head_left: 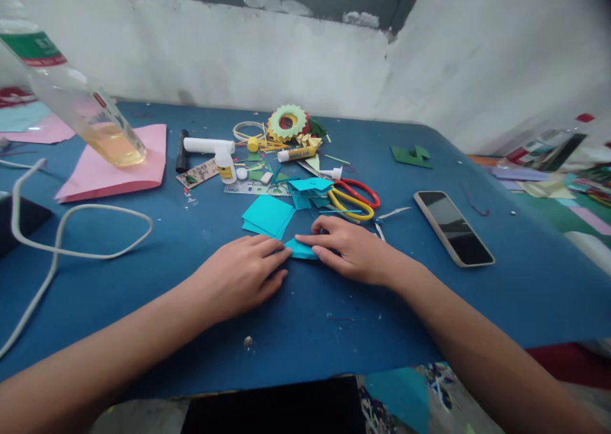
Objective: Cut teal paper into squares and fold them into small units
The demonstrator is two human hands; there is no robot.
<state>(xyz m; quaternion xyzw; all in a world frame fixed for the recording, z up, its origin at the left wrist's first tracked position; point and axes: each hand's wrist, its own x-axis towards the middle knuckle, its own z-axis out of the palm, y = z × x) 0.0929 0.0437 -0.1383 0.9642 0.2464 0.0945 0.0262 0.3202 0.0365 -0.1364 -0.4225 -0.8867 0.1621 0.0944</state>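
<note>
In the head view, the only one I have, the folded blue paper [300, 251] lies on the bench [200, 338] between both hands, just in front of the stack of blue sheets [268, 216]. The left hand [245, 270] has its grip loosely spread: a fingertip touches the paper's left end, the thumb apart from it. The right hand [352, 246] rests its index finger on top, thumb at the right end; I cannot tell whether that grip pinches or merely presses.

From where I sit, the likeliest fault is a skewed crease. If one side presses harder than the other, the small piece could slide or twist, as the left contact looks slight. Pushing it away from the body could nudge the stack, whose near corner is close by. The yellow scissor handle [370, 212] sits just behind the right hand, so a careless lift of those knuckles could catch it. The bottle [119, 144] is well apart, and seems a risk only to a wide left sweep.
</note>
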